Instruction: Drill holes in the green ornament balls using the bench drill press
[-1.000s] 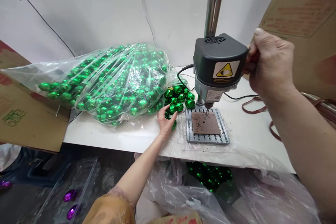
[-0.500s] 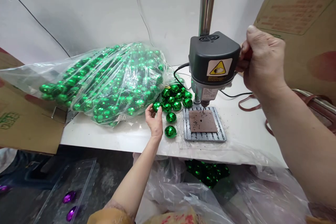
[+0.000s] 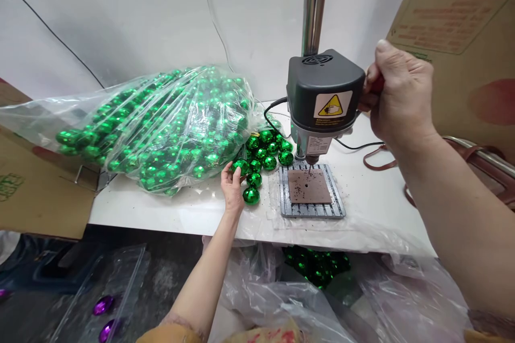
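Observation:
A small bench drill point(image 3: 324, 97) stands on a white table point(image 3: 161, 209), its bit over a brown pad point(image 3: 308, 186) on a grey slotted base. My right hand point(image 3: 400, 96) is closed around the drill's red lever handle at the machine's right side. My left hand point(image 3: 232, 186) rests on the table beside a pile of loose green faceted beads point(image 3: 267, 146), fingers curled around one green bead point(image 3: 240, 165). Another loose bead point(image 3: 251, 195) lies just right of that hand.
A large clear bag full of green beads point(image 3: 161, 123) lies on the table's left. Cardboard boxes stand at left point(image 3: 36, 193) and right point(image 3: 462, 37). Below the table edge hangs a plastic bag with green beads point(image 3: 317, 268); a clear tray with purple beads point(image 3: 102, 308) lies on the floor.
My left hand slid left from the beads beside the drill base and took hold of a green bead at the bag's edge. Two beads rolled loose near it. My right hand stayed on the lever.

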A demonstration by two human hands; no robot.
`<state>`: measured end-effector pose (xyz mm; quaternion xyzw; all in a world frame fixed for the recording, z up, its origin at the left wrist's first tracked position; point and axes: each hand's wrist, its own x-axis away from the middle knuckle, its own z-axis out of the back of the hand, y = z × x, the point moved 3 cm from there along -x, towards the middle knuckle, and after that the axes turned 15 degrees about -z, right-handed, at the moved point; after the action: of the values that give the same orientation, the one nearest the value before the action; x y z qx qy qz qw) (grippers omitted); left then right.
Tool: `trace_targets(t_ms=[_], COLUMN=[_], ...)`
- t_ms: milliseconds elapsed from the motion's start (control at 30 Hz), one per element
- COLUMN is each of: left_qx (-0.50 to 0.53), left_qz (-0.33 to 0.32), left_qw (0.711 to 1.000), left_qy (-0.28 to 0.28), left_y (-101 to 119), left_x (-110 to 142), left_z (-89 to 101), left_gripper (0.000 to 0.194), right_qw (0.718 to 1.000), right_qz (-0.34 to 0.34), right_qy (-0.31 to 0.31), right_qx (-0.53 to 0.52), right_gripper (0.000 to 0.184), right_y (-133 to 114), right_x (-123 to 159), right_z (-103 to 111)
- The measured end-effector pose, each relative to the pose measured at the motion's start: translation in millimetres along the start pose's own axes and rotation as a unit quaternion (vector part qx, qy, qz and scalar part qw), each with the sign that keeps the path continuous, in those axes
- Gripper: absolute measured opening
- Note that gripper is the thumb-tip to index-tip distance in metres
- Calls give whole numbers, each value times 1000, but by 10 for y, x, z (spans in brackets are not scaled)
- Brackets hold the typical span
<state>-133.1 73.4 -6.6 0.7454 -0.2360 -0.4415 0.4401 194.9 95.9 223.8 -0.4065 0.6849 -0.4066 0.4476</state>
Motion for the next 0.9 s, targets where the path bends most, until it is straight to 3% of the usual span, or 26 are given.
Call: trace_targets(t_ms=[167, 300, 467, 567, 667, 900], left_qx=[-7, 35, 134, 176, 184, 160], left_qz=[0, -13, 66, 137, 178, 183], left_qw=[1000, 999, 982, 960, 948, 946], left_qy=[2, -2, -117, -171, -190, -215], left_y=[43, 249, 540, 543, 464, 482], left_x=[-31, -25, 285, 545, 701, 846], left_z=[16, -47, -448, -733, -898, -766], left_gripper=[55, 54, 48, 52, 56, 52], right_qw=[1000, 1000, 994, 988, 985, 988], right_qz=[-8, -21, -104, -151, -169, -150], right_qy=[-14, -7, -13, -14, -17, -23], right_qx=[-5, -6, -20, -35, -33, -9], right_gripper=[48, 47, 37, 34, 37, 41], right_y=[-21, -44, -54, -61, -91, -126], right_x=[33, 39, 11, 0, 1, 12], right_z=[-28, -25, -5, -5, -12, -7])
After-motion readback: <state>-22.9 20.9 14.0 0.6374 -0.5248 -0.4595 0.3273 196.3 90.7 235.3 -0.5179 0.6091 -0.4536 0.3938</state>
